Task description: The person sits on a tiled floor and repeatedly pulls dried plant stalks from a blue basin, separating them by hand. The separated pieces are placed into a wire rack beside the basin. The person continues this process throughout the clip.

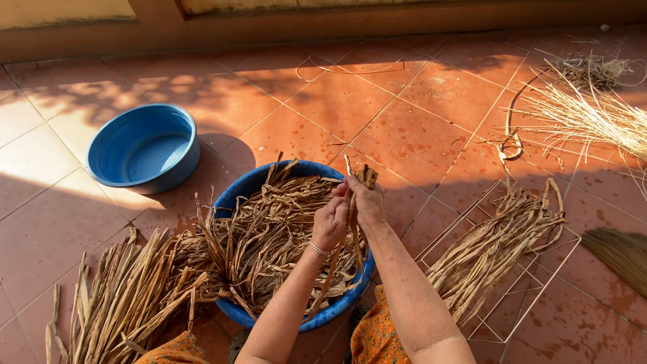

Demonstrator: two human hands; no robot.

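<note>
The terracotta tile floor is glossy, part sun, part shadow. At centre sits a round blue plastic basin heaped with dry brown strips, flat, stiff and curled, spilling over its rim toward 8 o'clock into a paler pile on the tiles. At 10 o'clock an empty blue bowl stands well apart. At 4 o'clock a thin wire rack carries a sorted bundle of straighter strips; at 2 o'clock lies loose pale straw, and a broom head shows at 3 o'clock. Above the basin's 2 o'clock rim, the left hand and right hand are both closed on one upright strip, fingers pinched together around it, the hands touching. Splitting or smoothing it likely goes best with the pinch firm near the top and an even pull along the grain, since such brittle fibre may snap if bent sideways.
</note>
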